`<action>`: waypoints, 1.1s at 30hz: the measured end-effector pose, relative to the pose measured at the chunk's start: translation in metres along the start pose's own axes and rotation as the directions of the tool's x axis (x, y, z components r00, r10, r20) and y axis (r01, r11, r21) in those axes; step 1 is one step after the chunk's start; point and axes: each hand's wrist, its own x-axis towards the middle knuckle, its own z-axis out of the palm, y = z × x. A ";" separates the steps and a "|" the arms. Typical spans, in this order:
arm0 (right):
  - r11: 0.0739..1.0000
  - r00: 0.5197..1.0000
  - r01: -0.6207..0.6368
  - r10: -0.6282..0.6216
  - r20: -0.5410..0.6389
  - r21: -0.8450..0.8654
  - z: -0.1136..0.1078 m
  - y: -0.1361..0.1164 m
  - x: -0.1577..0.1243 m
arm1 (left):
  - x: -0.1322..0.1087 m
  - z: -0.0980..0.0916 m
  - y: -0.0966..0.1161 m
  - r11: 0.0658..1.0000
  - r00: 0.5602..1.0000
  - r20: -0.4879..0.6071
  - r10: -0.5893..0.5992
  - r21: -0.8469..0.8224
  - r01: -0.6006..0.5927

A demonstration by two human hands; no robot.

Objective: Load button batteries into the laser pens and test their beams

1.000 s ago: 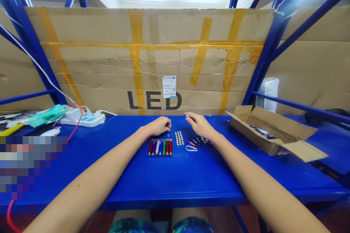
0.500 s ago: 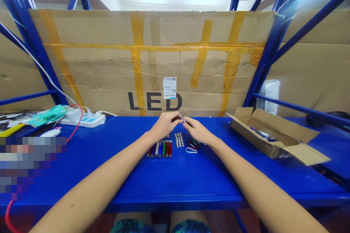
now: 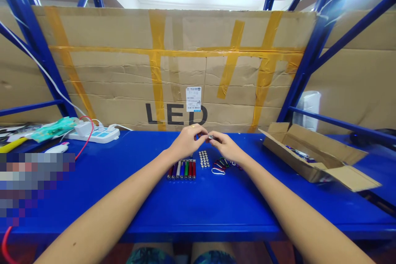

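My left hand (image 3: 185,142) and my right hand (image 3: 224,145) meet above the blue shelf (image 3: 198,206), fingertips pinched together on a small silver part (image 3: 210,137) held between them. Just below my hands lie a row of several small coloured flashlights (image 3: 182,170), a block of silver button cells (image 3: 203,159) and a heap of coloured carabiner clips (image 3: 221,165).
An open cardboard box (image 3: 312,154) lies at the right. A white power strip (image 3: 94,134) with cables, a teal cloth (image 3: 51,128) and a white mouse (image 3: 57,148) sit at the left. A taped cardboard sheet (image 3: 173,70) marked LED closes the back.
My two hands rose from the shelf and came together in front of me; one second ago they were apart, the left resting by the flashlights.
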 end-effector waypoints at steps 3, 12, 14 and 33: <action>0.998 1.000 0.012 -0.013 0.016 0.055 -0.004 0.001 0.001 | -0.006 -0.008 -0.014 0.990 0.995 0.077 -0.059 0.129 0.048; 0.999 0.998 -0.040 0.040 0.049 0.006 -0.003 -0.001 -0.001 | -0.031 0.002 -0.075 0.948 0.878 0.433 -0.205 0.310 0.069; 0.998 0.997 -0.059 0.060 0.055 -0.004 -0.003 -0.001 -0.001 | -0.030 0.004 -0.079 0.953 0.878 0.437 -0.195 0.298 0.064; 0.981 0.994 -0.089 0.097 0.040 -0.173 0.002 0.006 -0.002 | -0.020 0.002 -0.066 0.952 0.887 0.380 -0.264 0.251 0.176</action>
